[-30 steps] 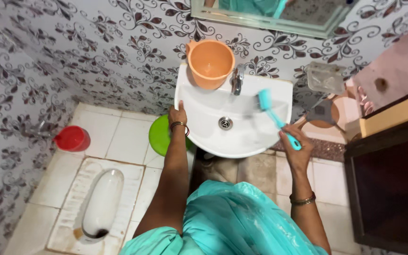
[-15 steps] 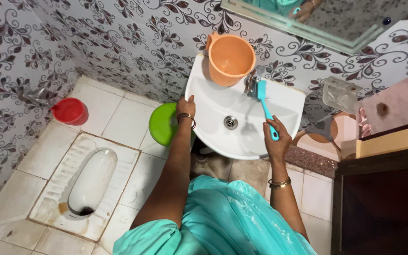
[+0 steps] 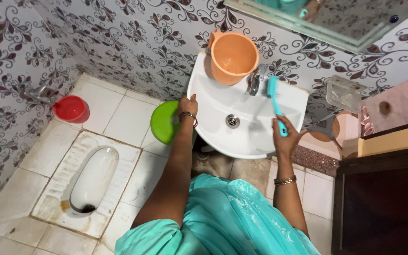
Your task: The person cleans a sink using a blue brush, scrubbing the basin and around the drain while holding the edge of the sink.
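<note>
Head view, near to far: teal garment (image 3: pixel 223 217) fills the lower edge. Right hand (image 3: pixel 285 137) is closed around the lower handle of a turquoise scrubbing brush (image 3: pixel 275 103); the brush is slim, straight-handled, with a wider bristle head at its far end, held above the right side of the white wash basin (image 3: pixel 213 94), its head just beside the metal tap (image 3: pixel 255 80). Left hand (image 3: pixel 188 105), wearing a bangle, rests with fingers bent over the basin's left rim, holding nothing else. An orange mug (image 3: pixel 233 55) stands on the basin's back ledge, left of the tap. A green stool (image 3: pixel 164 123) sits below the rim.
</note>
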